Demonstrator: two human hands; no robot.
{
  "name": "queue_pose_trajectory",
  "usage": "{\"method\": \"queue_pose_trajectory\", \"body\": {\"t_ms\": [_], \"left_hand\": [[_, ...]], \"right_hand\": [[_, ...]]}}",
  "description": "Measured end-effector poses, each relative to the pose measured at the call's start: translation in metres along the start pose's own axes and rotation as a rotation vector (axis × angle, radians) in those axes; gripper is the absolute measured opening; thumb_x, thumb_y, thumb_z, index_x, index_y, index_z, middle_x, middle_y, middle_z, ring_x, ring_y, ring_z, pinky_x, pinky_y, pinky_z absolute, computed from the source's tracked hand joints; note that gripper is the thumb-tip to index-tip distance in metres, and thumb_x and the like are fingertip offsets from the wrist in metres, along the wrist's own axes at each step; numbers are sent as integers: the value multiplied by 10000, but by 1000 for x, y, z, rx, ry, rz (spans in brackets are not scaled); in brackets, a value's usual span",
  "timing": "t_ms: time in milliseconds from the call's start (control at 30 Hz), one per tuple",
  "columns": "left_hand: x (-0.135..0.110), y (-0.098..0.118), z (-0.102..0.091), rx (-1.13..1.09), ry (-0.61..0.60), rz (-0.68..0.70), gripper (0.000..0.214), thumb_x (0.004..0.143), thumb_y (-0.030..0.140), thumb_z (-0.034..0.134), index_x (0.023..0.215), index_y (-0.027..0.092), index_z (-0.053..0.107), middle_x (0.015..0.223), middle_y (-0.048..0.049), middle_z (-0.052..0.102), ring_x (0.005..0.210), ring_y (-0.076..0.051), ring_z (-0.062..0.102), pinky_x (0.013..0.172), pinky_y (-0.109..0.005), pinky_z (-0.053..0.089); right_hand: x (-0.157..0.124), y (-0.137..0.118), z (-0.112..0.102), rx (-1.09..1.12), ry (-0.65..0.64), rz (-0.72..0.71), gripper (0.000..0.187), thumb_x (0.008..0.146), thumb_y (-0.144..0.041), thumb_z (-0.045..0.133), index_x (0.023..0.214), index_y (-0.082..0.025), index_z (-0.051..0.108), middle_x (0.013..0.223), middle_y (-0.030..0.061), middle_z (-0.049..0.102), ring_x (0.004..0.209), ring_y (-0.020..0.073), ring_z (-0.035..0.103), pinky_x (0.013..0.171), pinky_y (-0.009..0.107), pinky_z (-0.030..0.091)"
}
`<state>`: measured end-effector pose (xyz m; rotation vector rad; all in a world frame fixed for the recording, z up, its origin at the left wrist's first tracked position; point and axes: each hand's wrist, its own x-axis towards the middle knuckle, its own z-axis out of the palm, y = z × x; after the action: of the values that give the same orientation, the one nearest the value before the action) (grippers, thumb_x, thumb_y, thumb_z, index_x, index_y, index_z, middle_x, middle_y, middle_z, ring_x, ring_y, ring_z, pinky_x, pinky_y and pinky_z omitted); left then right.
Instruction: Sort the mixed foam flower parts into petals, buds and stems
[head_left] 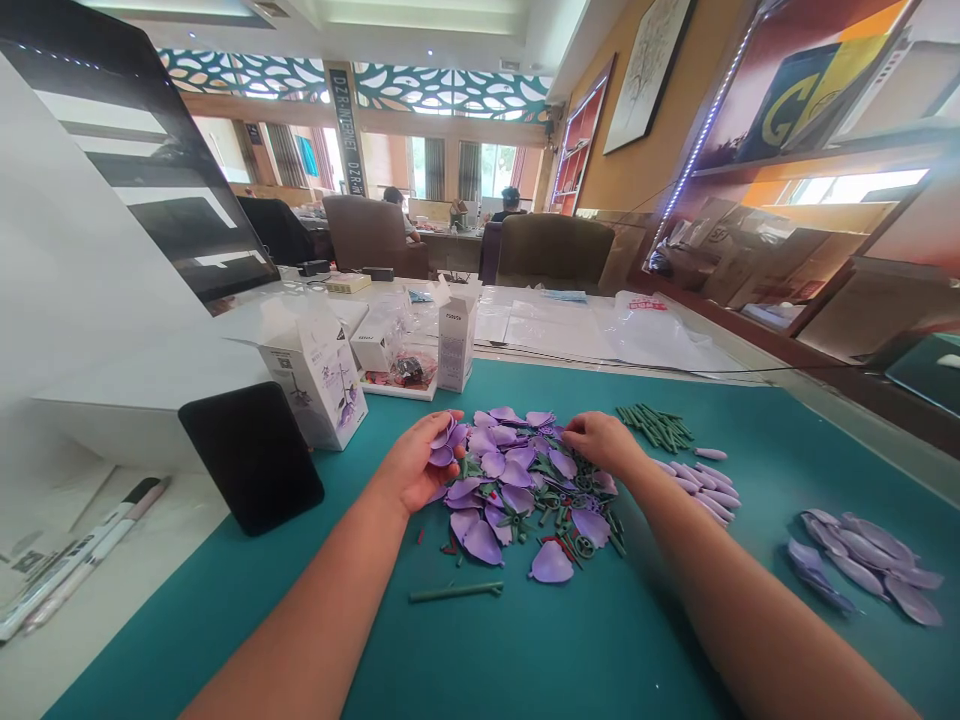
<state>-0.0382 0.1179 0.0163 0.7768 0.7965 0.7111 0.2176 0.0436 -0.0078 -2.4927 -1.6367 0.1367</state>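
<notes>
Several purple plastic petals (445, 446) are stacked in my left hand (409, 468), its fingers curled round them at the left side of the pile. My right hand (602, 443) is at the pile's upper right edge, fingers pressed together and pointing into it; what they pinch, if anything, is hidden. Between the hands spreads a mixed pile of purple petals (517, 468) with small green and red plastic parts. One loose petal (552, 563) lies at the near side. Closer to me, a thin green stem (456, 592) rests on the green mat (570, 660).
Sorted groups lie rightward: short green sticks (656, 427), slender purple pieces (705, 487) and larger petals (862, 560). A black tablet (251, 458) and a white printed box (315, 380) stand left. Another white box (454, 345) stands behind the pile, beside a tray (397, 385). Two people sit far back.
</notes>
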Motion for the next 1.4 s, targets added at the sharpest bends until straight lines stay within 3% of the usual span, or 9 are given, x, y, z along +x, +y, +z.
{"method": "queue_pose_trajectory", "body": {"t_ms": [300,500,700,900,1133,1233,1333,1400], "left_hand": [[-1,-2,1,4,-1,-11,142,905,222,449,935,166,575,761,-8,578,468,-67,534,341,-148,383],[-3,-4,4,17,-25,-27,144,903,226,457,934,163,583,725,5,567,473,-72,546,340,-150,387],[-7,-6,8,44,-59,-51,134,894,233,480,914,161,591,693,14,552,482,-85,566,354,-166,403],[-10,-16,14,82,-127,-147,345,916,450,418,955,160,600,666,-10,576,475,-105,556,369,-190,427],[-11,-29,20,99,-259,-193,542,845,644,379,994,171,598,654,-24,612,472,-134,570,350,-200,426],[-12,-27,21,48,-261,-217,448,864,564,445,959,166,626,685,-32,633,470,-115,561,347,-172,394],[-13,-23,22,-6,-214,-212,255,858,394,555,915,163,644,717,-34,644,465,-95,550,346,-153,371],[-14,-20,21,-32,-197,-194,160,839,300,592,895,160,647,733,-37,645,471,-88,547,346,-145,365]], "right_hand": [[2,-7,4,59,107,3,187,743,-255,531,763,-212,712,804,56,712,740,187,612,573,257,338],[-4,-9,0,221,245,17,186,761,-275,485,792,-216,658,787,24,694,744,170,597,621,253,367],[-9,-15,-2,413,269,9,203,761,-346,462,753,-203,606,692,-4,649,632,136,561,571,239,391],[-28,-47,-16,820,146,-133,194,684,-347,534,752,-183,611,642,-8,630,577,125,537,538,239,401],[-52,-88,-22,733,139,-274,190,754,-319,523,808,-205,666,750,6,696,660,135,581,588,232,417],[-47,-76,-28,694,198,-273,238,786,-341,502,869,-203,677,787,22,705,703,150,596,615,239,428],[-33,-40,-39,567,306,-132,257,798,-345,485,876,-196,679,745,27,689,665,152,586,591,247,413],[-26,-13,-45,386,231,-23,219,788,-312,502,847,-205,684,738,20,687,662,153,587,582,250,397]]}}
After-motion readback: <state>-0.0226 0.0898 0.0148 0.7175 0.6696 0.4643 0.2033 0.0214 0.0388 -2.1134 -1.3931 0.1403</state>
